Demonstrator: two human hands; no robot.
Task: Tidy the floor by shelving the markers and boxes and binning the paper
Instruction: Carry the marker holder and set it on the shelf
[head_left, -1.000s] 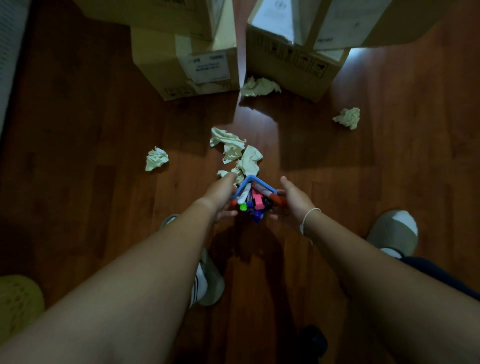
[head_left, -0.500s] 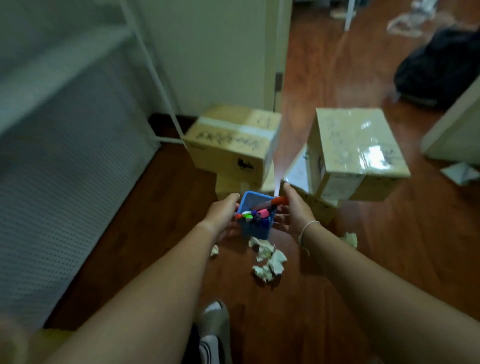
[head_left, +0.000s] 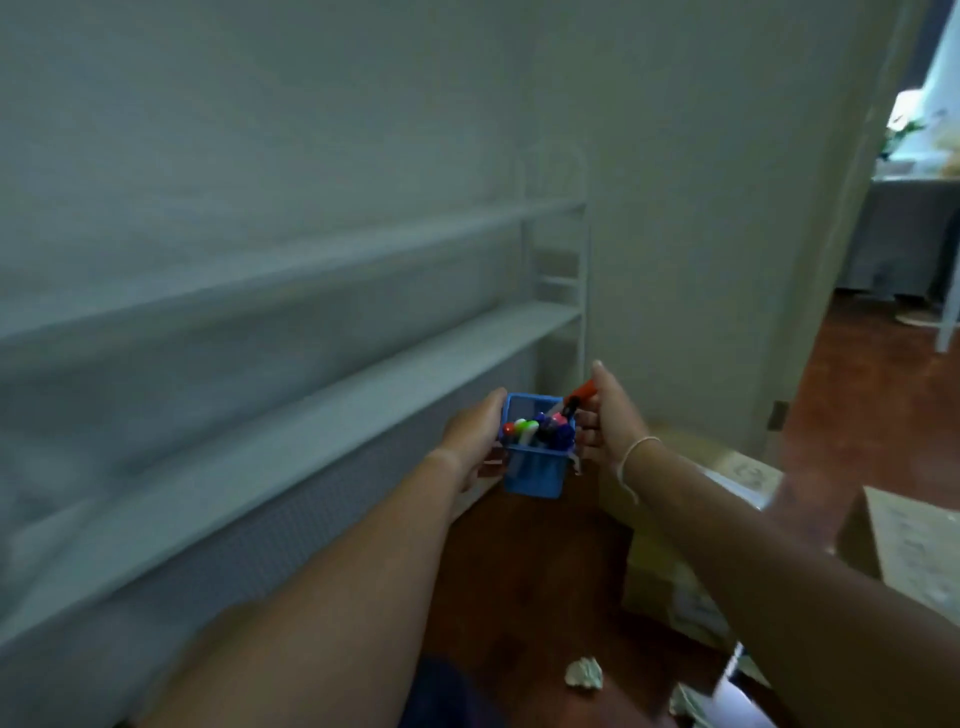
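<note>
A small blue holder (head_left: 535, 470) full of several coloured markers (head_left: 540, 428) is held in the air between both hands. My left hand (head_left: 472, 431) grips its left side and my right hand (head_left: 610, 421) grips its right side, fingers against an orange marker (head_left: 584, 389) that sticks out. The holder hangs just in front of the right end of a white metal shelf (head_left: 363, 374). A crumpled paper ball (head_left: 584, 673) lies on the wooden floor below. Cardboard boxes (head_left: 914, 545) sit on the floor at the right.
The shelf unit has flat boards at more than one height, and its white end frame (head_left: 582, 291) stands against a pale wall. A doorway at the far right opens onto another room with red-brown floor (head_left: 872, 395). More paper (head_left: 691, 701) lies at the bottom right.
The view has swung up from the floor to the shelf. Both hands have lifted the marker holder from the floor and carried it up toward the shelf's right end.
</note>
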